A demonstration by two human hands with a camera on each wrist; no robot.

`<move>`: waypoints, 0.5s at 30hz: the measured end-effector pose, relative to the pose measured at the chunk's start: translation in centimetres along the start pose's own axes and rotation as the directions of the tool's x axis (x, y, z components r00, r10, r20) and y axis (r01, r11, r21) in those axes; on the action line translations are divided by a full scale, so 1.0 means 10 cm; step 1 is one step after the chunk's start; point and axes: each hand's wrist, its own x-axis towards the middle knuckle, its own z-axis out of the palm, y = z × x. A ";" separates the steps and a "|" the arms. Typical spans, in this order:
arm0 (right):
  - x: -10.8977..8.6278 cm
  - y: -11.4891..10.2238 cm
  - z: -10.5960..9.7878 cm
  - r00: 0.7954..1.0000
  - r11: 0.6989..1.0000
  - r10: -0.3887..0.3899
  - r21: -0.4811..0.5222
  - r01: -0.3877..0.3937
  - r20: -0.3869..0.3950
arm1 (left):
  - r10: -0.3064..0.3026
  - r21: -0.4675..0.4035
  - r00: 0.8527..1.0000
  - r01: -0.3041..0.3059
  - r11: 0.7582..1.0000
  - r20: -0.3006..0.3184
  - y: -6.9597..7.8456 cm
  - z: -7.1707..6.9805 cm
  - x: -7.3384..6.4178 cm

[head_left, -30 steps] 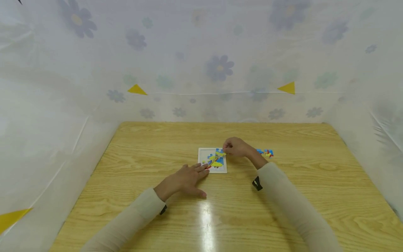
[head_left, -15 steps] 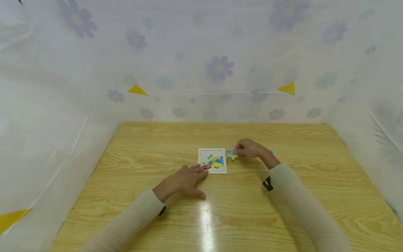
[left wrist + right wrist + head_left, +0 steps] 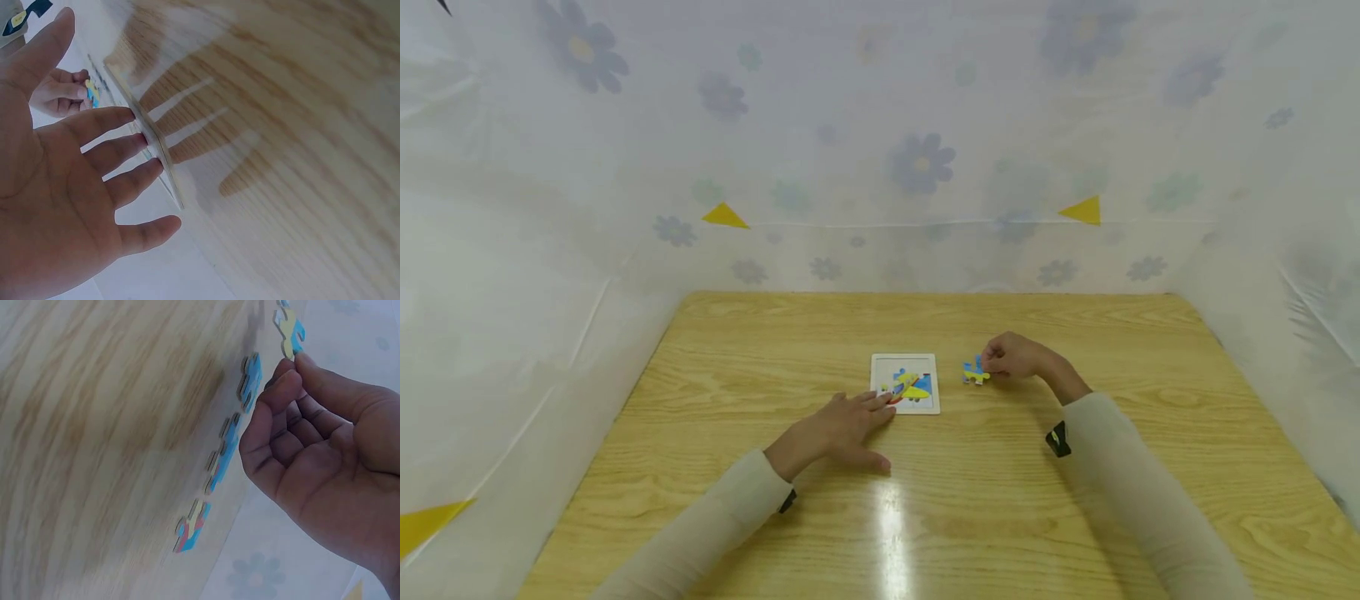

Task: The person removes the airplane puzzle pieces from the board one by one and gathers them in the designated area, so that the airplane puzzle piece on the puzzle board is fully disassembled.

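right hand [image 3: 1017,357] pinched a puzzle piece [image 3: 974,375] right of the tray [image 3: 886,368]; left hand [image 3: 846,429] was closer, fingers straight on its near-left edge.

No legible text, no readable labels or brands, no numbers, no signs

From here I see the puzzle board [image 3: 883,371] on the tabletop [image 3: 985,500], left of the piece [image 3: 973,373] in my right hand [image 3: 1017,356].
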 end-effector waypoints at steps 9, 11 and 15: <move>-0.10 0.09 -0.04 0.999 1.000 0.011 -0.009 -0.010 0.038 | -0.009 -0.010 1.000 0.009 1.000 0.003 0.01 -0.01 -0.01; -0.11 0.11 -0.05 0.999 1.000 0.009 0.002 -0.009 0.045 | -0.008 -0.010 1.000 0.008 1.000 0.004 0.01 -0.01 -0.01; -0.13 0.14 -0.06 0.998 0.999 0.009 0.033 -0.011 0.061 | -0.005 -0.005 1.000 0.005 1.000 0.001 0.01 -0.01 0.00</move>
